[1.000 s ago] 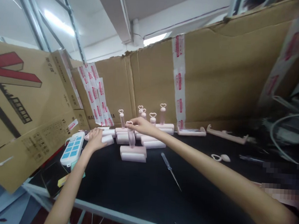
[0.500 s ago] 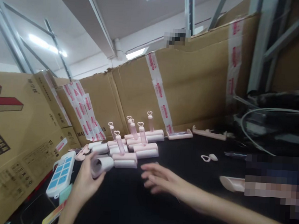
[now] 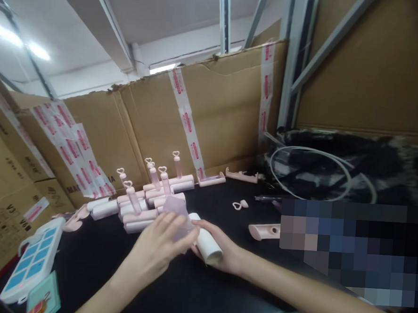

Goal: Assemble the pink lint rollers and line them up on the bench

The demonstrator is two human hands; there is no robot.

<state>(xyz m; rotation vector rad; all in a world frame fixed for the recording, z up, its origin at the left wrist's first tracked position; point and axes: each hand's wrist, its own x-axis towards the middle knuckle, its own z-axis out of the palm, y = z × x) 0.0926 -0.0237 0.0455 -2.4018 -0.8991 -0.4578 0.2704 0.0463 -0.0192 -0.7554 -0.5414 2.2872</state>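
Note:
My right hand [image 3: 224, 249] is wrapped round a white roll [image 3: 207, 243], tilted with its open end toward me. My left hand [image 3: 161, 243] pinches a translucent lilac sheet [image 3: 175, 214], close against the roll's upper left side. Behind the hands stand several pink holders [image 3: 139, 216] with white rolls in them, each with an upright bubble-wand tube [image 3: 133, 198] topped by a heart-shaped ring. Another white roll [image 3: 104, 208] lies to the left of that group.
A white power strip [image 3: 34, 259] with blue sockets lies at the left, above a green card [image 3: 50, 291]. Pink parts [image 3: 243, 176] and a heart ring [image 3: 237, 206] lie on the black table. Cardboard [image 3: 225, 115] walls the back; cable loops [image 3: 312, 151] hang right.
The view has turned right. My left hand has moved toward my right, which was open and now holds the white roll. The lilac sheet now shows in my left hand.

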